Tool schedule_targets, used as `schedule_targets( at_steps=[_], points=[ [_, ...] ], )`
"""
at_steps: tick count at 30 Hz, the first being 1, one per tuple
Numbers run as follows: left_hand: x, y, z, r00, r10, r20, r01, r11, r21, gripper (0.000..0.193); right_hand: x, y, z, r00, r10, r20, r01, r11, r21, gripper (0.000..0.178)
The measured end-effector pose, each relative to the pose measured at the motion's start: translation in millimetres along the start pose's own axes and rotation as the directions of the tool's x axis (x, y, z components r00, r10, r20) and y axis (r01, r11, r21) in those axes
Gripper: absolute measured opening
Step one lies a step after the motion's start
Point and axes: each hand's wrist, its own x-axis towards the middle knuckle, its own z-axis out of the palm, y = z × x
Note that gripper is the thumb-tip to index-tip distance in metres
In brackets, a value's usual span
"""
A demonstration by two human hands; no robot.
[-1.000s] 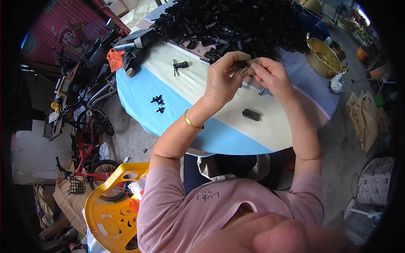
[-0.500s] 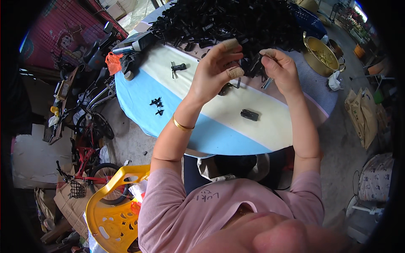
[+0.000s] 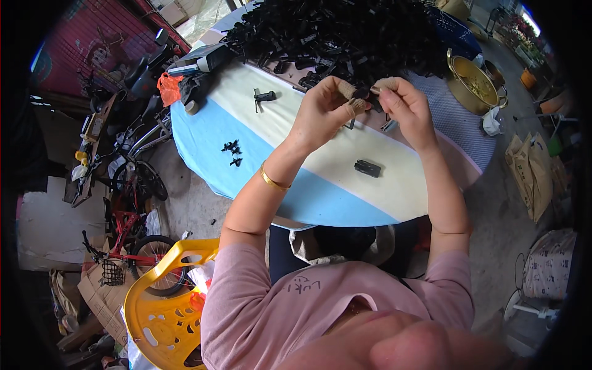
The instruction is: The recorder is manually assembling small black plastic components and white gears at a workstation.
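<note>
Over the far part of the striped tablecloth, my two hands are close together, with finger coverings on several fingertips. My left hand (image 3: 324,117) is closed in a pinch on a small black part (image 3: 361,92), mostly hidden by the fingers. Right beside it, the fingertips of my right hand (image 3: 408,112) are pressed together; what they hold is too small to make out. A black folded piece (image 3: 367,168) lies on the cloth nearer to me. Left of my hands lie a black piece with a thin arm (image 3: 265,97) and a few tiny black parts (image 3: 232,148).
A large heap of black parts (image 3: 345,37) covers the table's far side. A gold-coloured pot (image 3: 453,65) stands at the far right, with a crumpled white tissue (image 3: 491,121) by it. An orange bag (image 3: 168,88) is at the left edge. A yellow chair (image 3: 139,302) stands at my left.
My left hand has moved right, closing from spread fingers into a pinch on a small black part. My right hand has stayed nearly in place, its fingertips now meeting the left hand's.
</note>
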Motion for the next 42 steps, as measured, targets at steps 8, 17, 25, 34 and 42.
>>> schedule_targets(
  at_steps=[8,17,25,34,42],
  points=[
    [-6.2,7.2,11.7,0.985,0.145,-0.097,-0.125,0.974,0.188,0.026,-4.8,-4.5,19.6,0.989,-0.151,0.001,0.141,0.922,-0.362,0.011],
    [-8.8,-1.7,11.7,0.866,0.493,-0.089,-0.39,0.774,0.499,0.02,-6.5,-6.3,20.6,0.998,-0.062,0.024,0.067,0.939,-0.339,0.012],
    [-15.6,30.7,-15.4,0.979,-0.142,0.144,0.011,0.75,0.661,0.024,3.3,15.7,7.7,0.944,0.178,0.278,-0.014,0.862,-0.506,0.025],
    [-8.7,8.3,-9.1,0.859,-0.198,0.472,-0.211,0.704,0.679,0.029,10.2,43.0,6.5,0.96,-0.191,0.205,0.265,0.388,-0.883,0.014],
    [-0.9,-11.7,16.8,0.909,0.417,0.027,-0.269,0.534,0.801,0.056,12.2,18.9,5.7,0.88,0.061,-0.471,-0.065,0.998,0.006,0.009]
  ],
)
